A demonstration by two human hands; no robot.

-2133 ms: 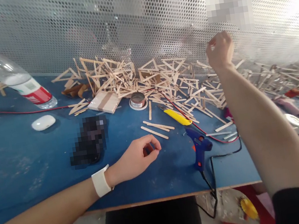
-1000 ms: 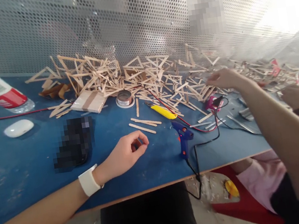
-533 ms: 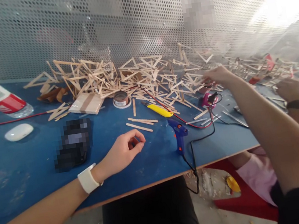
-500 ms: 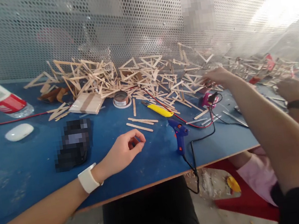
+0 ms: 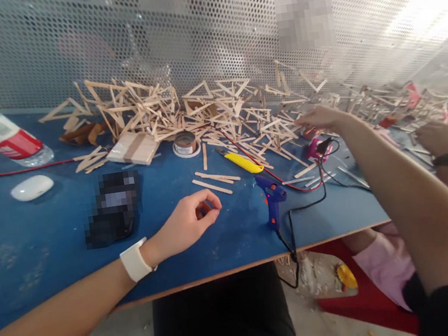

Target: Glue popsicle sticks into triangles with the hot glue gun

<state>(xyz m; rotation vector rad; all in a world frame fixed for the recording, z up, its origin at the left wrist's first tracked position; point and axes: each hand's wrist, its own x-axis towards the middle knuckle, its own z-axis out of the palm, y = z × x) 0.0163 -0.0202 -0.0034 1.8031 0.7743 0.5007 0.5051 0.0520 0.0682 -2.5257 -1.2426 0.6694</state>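
Observation:
My left hand (image 5: 193, 218), with a white band at the wrist, rests above the blue table near its front edge. Its fingers curl round and the thumb meets the index finger, with nothing visible between them. Just beyond it lie several loose craft sticks (image 5: 214, 178). My right hand (image 5: 322, 118) reaches far forward to the pile of joined sticks (image 5: 235, 99), its fingers stretched out to the left over the pile's right part. Whether it touches a stick is hard to see. Between my hands a blue glue gun (image 5: 272, 200) lies beside a yellow utility knife (image 5: 244, 162).
On the left are a water bottle (image 5: 16, 141), a white mouse (image 5: 32, 187) and a blurred black device (image 5: 113, 208). A tape roll (image 5: 185, 144) sits by a stick bundle (image 5: 133, 149). Cables cross the table. Another person's hands (image 5: 437, 139) are at the right. Perforated metal (image 5: 203, 20) stands behind.
The view has shifted slightly, so the table things appear a little to the right and higher. My right hand's fingers reach further left over the stick pile. My left hand keeps its curled pose.

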